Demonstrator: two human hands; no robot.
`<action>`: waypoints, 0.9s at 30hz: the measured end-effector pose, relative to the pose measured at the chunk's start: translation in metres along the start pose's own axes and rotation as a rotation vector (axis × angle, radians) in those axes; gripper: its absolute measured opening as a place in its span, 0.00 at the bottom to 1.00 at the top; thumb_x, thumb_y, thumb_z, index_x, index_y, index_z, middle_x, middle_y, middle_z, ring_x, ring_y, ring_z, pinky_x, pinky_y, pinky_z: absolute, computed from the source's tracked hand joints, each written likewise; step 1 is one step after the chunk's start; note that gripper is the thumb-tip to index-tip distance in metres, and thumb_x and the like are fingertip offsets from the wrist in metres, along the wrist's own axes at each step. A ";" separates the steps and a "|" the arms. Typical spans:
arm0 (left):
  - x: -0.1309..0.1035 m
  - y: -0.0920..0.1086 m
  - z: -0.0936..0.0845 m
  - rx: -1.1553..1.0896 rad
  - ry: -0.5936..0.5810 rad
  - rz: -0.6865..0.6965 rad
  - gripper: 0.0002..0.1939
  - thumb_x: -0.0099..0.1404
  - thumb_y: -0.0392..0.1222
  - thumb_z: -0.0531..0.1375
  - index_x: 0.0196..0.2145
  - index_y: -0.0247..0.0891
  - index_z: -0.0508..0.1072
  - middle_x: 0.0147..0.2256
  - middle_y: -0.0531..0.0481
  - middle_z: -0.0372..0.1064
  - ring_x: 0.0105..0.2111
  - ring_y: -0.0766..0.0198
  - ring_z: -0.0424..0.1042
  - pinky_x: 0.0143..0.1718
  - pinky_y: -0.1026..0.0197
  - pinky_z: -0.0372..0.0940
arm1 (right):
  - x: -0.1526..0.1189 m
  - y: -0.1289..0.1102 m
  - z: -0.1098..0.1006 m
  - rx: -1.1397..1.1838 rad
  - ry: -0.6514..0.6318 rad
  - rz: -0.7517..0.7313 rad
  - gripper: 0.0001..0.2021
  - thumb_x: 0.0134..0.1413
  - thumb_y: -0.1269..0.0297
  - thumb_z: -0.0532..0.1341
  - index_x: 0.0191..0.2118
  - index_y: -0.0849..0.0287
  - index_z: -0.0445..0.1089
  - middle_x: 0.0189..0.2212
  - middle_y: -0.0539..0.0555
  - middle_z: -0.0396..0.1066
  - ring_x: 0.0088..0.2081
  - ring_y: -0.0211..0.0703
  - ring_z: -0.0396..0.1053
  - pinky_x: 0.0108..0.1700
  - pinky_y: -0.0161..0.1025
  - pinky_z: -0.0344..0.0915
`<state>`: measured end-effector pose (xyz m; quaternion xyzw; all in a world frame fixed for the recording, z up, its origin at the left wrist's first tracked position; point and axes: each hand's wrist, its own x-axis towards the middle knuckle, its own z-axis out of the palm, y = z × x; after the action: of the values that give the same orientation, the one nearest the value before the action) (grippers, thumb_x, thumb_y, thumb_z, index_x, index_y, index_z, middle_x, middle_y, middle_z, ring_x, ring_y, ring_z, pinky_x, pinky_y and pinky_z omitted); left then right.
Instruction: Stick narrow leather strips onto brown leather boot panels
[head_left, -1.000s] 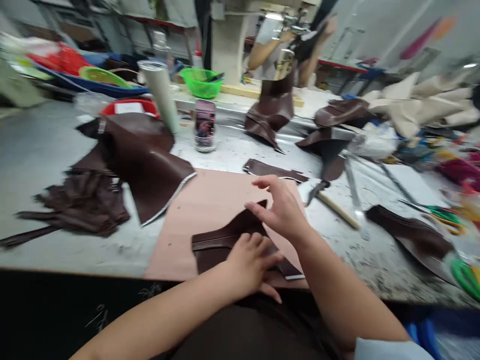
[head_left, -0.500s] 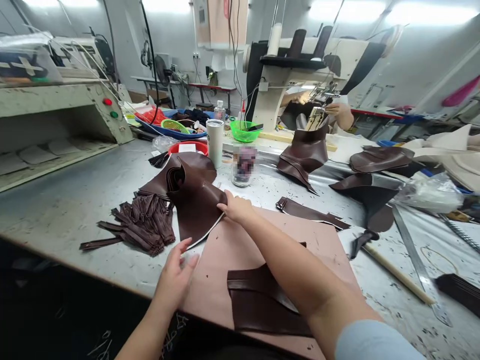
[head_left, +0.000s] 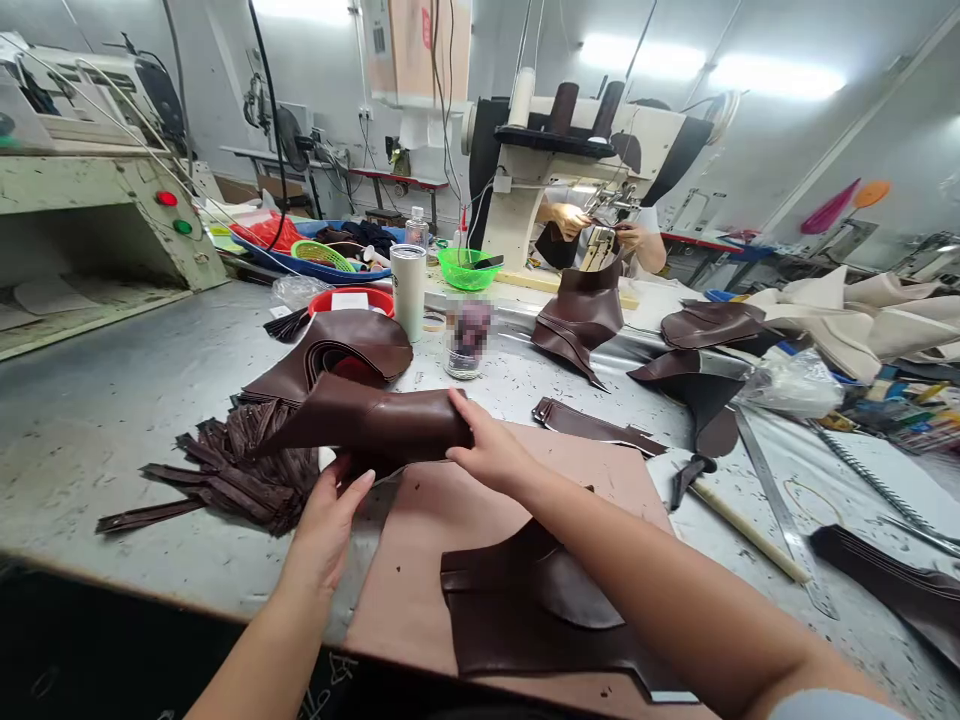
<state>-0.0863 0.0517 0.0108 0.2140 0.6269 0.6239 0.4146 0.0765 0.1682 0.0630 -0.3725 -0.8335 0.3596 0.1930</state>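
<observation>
A curved brown leather piece [head_left: 375, 418] is raised a little above the table, left of centre. My right hand [head_left: 491, 445] pinches its right end between thumb and fingers. My left hand [head_left: 330, 520] is below its left part, thumb and fingers apart; its fingertips are partly hidden beneath the leather. Behind lies a stack of curled brown pieces [head_left: 360, 335]. A heap of dark zipper strips [head_left: 240, 470] sits to the left. Under my right forearm, another brown leather piece [head_left: 502, 625] rests on a pinkish board [head_left: 405, 560].
A white tumbler [head_left: 409, 295], a blurred glass jar [head_left: 465, 345] and a green basket [head_left: 469, 270] stand behind. A steel ruler [head_left: 780, 510] and a pale stick [head_left: 750, 530] lie right. Another person's hands [head_left: 630, 237] are at the sewing machine [head_left: 517, 190].
The leather piece in my right hand has lifted off the stack and tilted, its left part now over the zipper strips. My left hand has come under its lower edge. The view has shifted right.
</observation>
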 end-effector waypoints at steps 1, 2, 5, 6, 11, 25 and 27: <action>0.001 -0.003 -0.001 0.051 0.023 0.029 0.28 0.55 0.45 0.60 0.53 0.40 0.60 0.58 0.45 0.55 0.58 0.56 0.53 0.55 0.56 0.56 | -0.008 0.004 -0.006 -0.048 0.024 0.020 0.40 0.45 0.71 0.57 0.65 0.57 0.40 0.63 0.59 0.46 0.62 0.49 0.47 0.59 0.46 0.51; 0.001 -0.006 -0.002 0.100 0.027 0.046 0.30 0.56 0.46 0.59 0.55 0.40 0.57 0.59 0.44 0.52 0.59 0.56 0.52 0.57 0.55 0.53 | -0.016 0.008 -0.014 -0.106 0.041 0.043 0.41 0.46 0.71 0.57 0.65 0.57 0.37 0.63 0.59 0.44 0.62 0.49 0.46 0.59 0.46 0.51; 0.003 -0.019 -0.004 0.250 -0.080 0.050 0.34 0.57 0.47 0.58 0.59 0.40 0.52 0.62 0.41 0.45 0.61 0.54 0.48 0.60 0.51 0.48 | -0.031 0.015 -0.038 -0.366 0.032 0.158 0.43 0.47 0.67 0.59 0.65 0.57 0.34 0.64 0.61 0.40 0.61 0.53 0.50 0.56 0.48 0.55; 0.005 -0.022 -0.003 0.296 -0.122 0.051 0.34 0.58 0.47 0.58 0.59 0.39 0.51 0.62 0.40 0.46 0.61 0.54 0.48 0.60 0.50 0.46 | -0.034 0.017 -0.046 -0.472 -0.004 0.214 0.43 0.47 0.65 0.60 0.65 0.58 0.35 0.64 0.62 0.41 0.58 0.56 0.55 0.53 0.50 0.58; 0.023 -0.023 0.012 0.290 -0.104 0.022 0.34 0.56 0.43 0.60 0.58 0.36 0.54 0.58 0.35 0.53 0.58 0.53 0.54 0.59 0.50 0.47 | -0.032 0.030 -0.063 -0.891 -0.235 0.345 0.37 0.50 0.49 0.57 0.63 0.62 0.48 0.55 0.66 0.60 0.47 0.62 0.67 0.43 0.51 0.63; 0.020 0.012 0.031 -0.066 -0.293 -0.236 0.18 0.37 0.35 0.69 0.29 0.30 0.73 0.25 0.49 0.69 0.23 0.69 0.67 0.25 0.67 0.64 | -0.041 -0.004 -0.021 -0.604 -0.115 -0.195 0.08 0.54 0.67 0.58 0.41 0.55 0.70 0.40 0.54 0.70 0.41 0.42 0.67 0.41 0.36 0.62; 0.007 0.008 0.034 -0.098 -0.309 -0.254 0.19 0.35 0.36 0.69 0.28 0.30 0.74 0.24 0.50 0.69 0.23 0.68 0.68 0.25 0.67 0.63 | -0.045 -0.003 0.002 -0.448 -0.110 -0.385 0.05 0.53 0.70 0.59 0.36 0.57 0.70 0.37 0.53 0.69 0.39 0.39 0.66 0.40 0.34 0.62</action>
<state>-0.0656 0.0792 0.0211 0.2059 0.5465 0.5561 0.5914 0.1028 0.1311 0.0615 -0.2210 -0.9566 0.1430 0.1253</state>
